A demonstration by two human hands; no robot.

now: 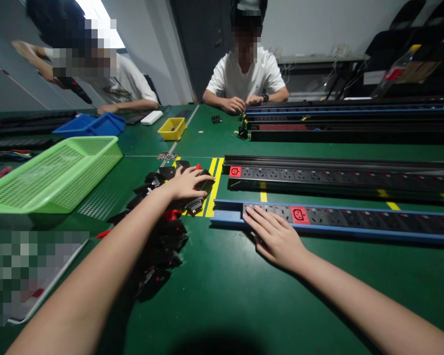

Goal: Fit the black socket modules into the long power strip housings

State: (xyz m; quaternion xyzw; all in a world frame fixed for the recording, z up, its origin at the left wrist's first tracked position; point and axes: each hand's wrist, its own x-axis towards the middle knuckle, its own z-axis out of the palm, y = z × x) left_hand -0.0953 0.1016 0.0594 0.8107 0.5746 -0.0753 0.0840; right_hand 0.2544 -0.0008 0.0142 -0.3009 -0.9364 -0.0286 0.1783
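Observation:
My left hand (pixel 188 183) reaches over a heap of black socket modules (pixel 163 241), its fingers spread and touching or just above one of them. A few red parts show among the modules. My right hand (pixel 277 236) lies flat, fingertips on the left end of a row of black sockets (pixel 333 215) set in a blue metal rail (pixel 225 217). One red socket (pixel 299 215) sits in that row, right of my fingers. The rail's left end shows a short bare stretch. Beyond it lies a black rail (pixel 336 190) with sockets and a red socket (pixel 235 171) at its left end.
A green mesh basket (pixel 55 172) stands at left, with a blurred flat panel (pixel 40 281) nearer me. Blue bins (pixel 92 124) and a yellow bin (pixel 172 128) are farther back. Two people sit across the green table (pixel 214 305); one holds a power screwdriver (pixel 74 88). More rails (pixel 355 134) lie at far right.

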